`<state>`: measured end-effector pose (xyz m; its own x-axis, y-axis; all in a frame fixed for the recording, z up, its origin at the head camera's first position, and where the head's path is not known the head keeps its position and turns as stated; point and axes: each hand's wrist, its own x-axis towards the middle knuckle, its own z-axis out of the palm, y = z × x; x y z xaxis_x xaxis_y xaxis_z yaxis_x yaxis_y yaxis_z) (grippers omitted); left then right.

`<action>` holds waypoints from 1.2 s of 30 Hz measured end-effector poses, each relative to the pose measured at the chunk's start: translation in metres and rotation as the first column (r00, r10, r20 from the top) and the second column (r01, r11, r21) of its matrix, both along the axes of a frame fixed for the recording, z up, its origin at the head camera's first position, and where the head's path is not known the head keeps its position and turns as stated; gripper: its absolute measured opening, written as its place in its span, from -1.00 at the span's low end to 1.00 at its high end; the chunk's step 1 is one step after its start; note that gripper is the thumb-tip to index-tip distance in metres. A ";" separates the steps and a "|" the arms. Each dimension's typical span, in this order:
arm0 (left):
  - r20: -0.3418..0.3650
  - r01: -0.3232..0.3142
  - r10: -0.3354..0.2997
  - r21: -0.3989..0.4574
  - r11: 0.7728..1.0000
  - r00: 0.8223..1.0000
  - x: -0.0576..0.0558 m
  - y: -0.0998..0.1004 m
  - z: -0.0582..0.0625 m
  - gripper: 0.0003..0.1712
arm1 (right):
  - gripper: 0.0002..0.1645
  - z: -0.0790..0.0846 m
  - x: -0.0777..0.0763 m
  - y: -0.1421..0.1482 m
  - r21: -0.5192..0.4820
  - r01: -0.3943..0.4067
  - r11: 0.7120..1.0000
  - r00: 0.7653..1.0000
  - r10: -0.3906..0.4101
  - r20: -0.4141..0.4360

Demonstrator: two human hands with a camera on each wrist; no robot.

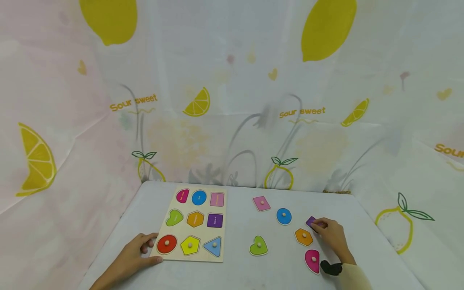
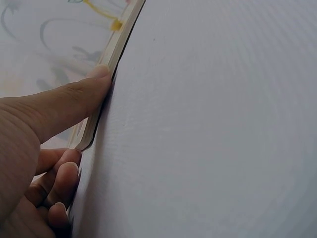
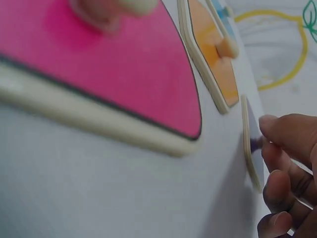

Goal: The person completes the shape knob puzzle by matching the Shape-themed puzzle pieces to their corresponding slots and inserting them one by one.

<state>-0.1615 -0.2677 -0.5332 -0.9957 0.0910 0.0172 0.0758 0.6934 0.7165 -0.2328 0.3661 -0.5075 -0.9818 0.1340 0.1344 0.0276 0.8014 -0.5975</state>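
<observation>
My left hand (image 1: 132,253) holds the near left corner of a wooden shape puzzle board (image 1: 181,230). In the left wrist view its thumb presses the board's front edge (image 2: 119,47), while curled fingers meet the corner. Red circle (image 1: 166,244), yellow pentagon (image 1: 190,245) and blue triangle (image 1: 212,246) knobbed pieces sit in the board's near row. Over at the right, my right hand (image 1: 331,237) pinches the knob of a purple square puzzle piece (image 1: 309,220) between thumb and finger. The right wrist view shows this piece (image 3: 246,141) tilted on edge, close over the table.
Loose knobbed pieces lie right of the board: pink (image 1: 262,204), blue circle (image 1: 284,216), green heart (image 1: 258,246), orange hexagon (image 1: 303,237) and magenta half circle (image 1: 312,262). The white table (image 1: 239,274) ends at a lemon-printed cloth backdrop (image 1: 232,141).
</observation>
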 end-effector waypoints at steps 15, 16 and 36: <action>-0.005 0.016 -0.016 0.018 1.000 1.000 0.002 -0.001 0.000 -0.07 | -0.56 -0.004 -0.002 0.016 -0.010 0.028 1.000 0.998 -0.028 0.053; -0.003 0.016 -0.016 0.020 1.000 1.000 0.002 -0.001 0.000 -0.07 | -0.57 -0.003 -0.002 0.015 -0.006 0.024 1.000 0.998 -0.024 0.051; -0.024 0.020 -0.019 0.041 0.999 1.000 0.003 -0.001 -0.001 -0.09 | -0.67 -0.005 -0.007 0.011 0.003 0.018 1.000 1.000 -0.018 0.022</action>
